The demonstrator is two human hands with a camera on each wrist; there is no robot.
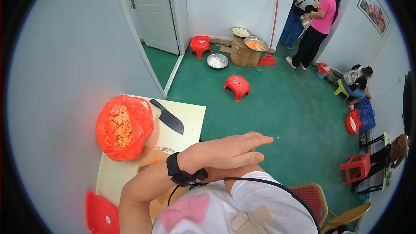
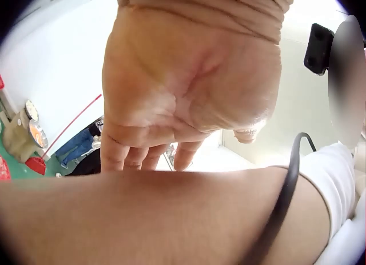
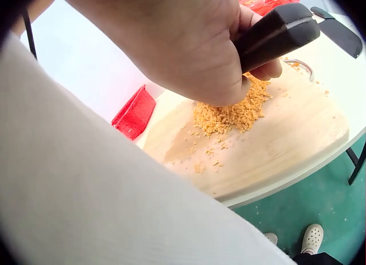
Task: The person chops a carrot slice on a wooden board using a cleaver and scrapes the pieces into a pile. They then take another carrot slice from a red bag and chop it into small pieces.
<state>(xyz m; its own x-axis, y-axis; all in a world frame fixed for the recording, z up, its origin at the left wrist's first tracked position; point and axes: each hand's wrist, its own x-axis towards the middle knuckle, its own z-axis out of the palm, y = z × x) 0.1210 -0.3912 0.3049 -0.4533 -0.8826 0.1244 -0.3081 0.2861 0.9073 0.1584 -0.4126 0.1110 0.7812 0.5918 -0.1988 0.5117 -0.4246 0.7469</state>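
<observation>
In the head view the left hand (image 1: 225, 151) reaches across in front of the body, fingers extended and nothing held. Its bare palm faces the left wrist camera (image 2: 189, 88), above the other forearm (image 2: 143, 216). The right hand (image 3: 194, 53) grips a black handle (image 3: 277, 36) above a wooden board (image 3: 303, 133); whatever the handle belongs to is hidden. Finely chopped orange food (image 3: 234, 113) lies heaped beneath that hand. The left arm hides the right hand in the head view.
A red bag of orange slices (image 1: 119, 130) and a dark-bladed knife (image 1: 169, 119) lie on the table (image 1: 193, 112). A red container (image 3: 136, 113) is beside the board. Stools, bowls and several people are farther off.
</observation>
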